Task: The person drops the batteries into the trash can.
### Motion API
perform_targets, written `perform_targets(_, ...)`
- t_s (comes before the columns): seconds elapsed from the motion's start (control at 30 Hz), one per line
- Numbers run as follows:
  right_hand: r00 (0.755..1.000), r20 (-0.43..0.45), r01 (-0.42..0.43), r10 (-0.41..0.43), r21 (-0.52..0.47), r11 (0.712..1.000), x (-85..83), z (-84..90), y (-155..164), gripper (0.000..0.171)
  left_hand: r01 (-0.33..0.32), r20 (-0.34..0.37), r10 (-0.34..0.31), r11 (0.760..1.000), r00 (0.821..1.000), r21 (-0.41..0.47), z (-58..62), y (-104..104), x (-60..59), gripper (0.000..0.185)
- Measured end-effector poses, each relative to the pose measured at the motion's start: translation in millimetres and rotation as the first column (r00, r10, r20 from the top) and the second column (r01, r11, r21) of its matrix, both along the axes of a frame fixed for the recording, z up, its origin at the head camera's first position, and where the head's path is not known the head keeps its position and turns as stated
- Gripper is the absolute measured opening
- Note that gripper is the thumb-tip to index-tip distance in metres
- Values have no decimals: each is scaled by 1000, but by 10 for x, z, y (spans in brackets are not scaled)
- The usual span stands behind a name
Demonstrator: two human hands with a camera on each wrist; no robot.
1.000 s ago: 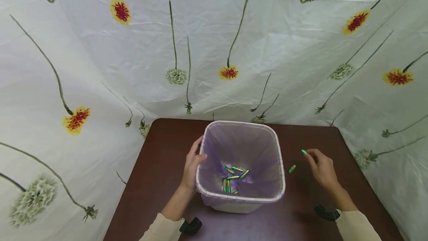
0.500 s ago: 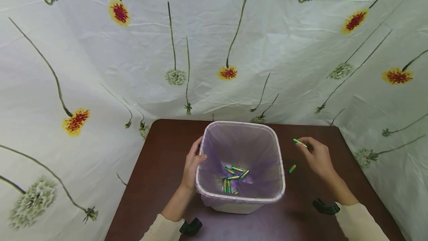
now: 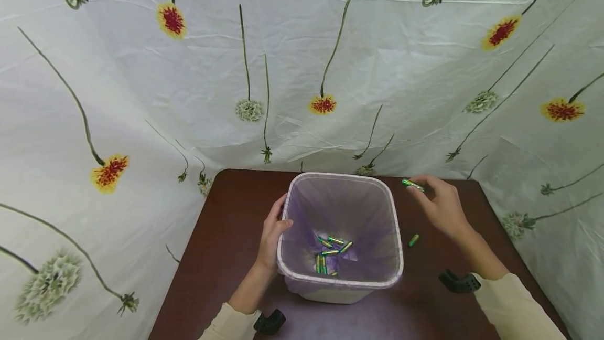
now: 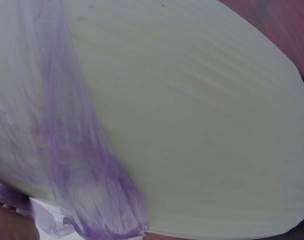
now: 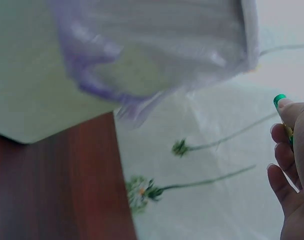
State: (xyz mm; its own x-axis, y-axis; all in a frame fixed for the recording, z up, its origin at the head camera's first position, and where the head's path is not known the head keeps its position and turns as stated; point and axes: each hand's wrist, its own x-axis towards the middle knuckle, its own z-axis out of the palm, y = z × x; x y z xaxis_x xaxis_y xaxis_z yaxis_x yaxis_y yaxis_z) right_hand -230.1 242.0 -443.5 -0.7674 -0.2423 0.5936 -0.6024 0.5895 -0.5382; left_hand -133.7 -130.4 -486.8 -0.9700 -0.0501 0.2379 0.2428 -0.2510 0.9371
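Note:
A pale bin (image 3: 330, 294) lined with a thin purple bag stands on the dark wooden table, its mouth facing up. My left hand (image 3: 271, 235) grips the bin's left rim, thumb over the edge and fingers outside. Between thumb and fingers, my right hand (image 3: 443, 203) pinches a green-and-gold battery (image 3: 413, 185), held just outside the bin's right rim near the back. In the right wrist view the green end of this battery (image 5: 279, 99) sticks out past the thumb. Several similar batteries (image 3: 330, 252) lie at the bottom of the bin.
One more battery (image 3: 413, 240) lies on the table (image 3: 236, 209) to the right of the bin. A white cloth (image 3: 198, 77) printed with flowers hangs behind the table and along both sides. Black straps (image 3: 270, 322) sit at both wrists.
My right hand has moved up and left toward the bin's back right rim, carrying the pinched battery. The left hand and the bin stay in place.

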Motion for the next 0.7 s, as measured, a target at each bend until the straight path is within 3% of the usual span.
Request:
perform_targets(0.17,999,-9,-36,36,19,999,14,200,-131,17,1,-6,-1,1000,1000,-6,-9,-1,2,68)
perform_targets(0.33,994,36,-107,105,62,992,29,348,-274,16,4,-6,-5,1000,1000,-10,-7,-2,5,68)
perform_targets(0.7,954,40,-300,297,151,942,45,479,-635,19,3,5,-3,1000,1000,1,14,3,7,68)
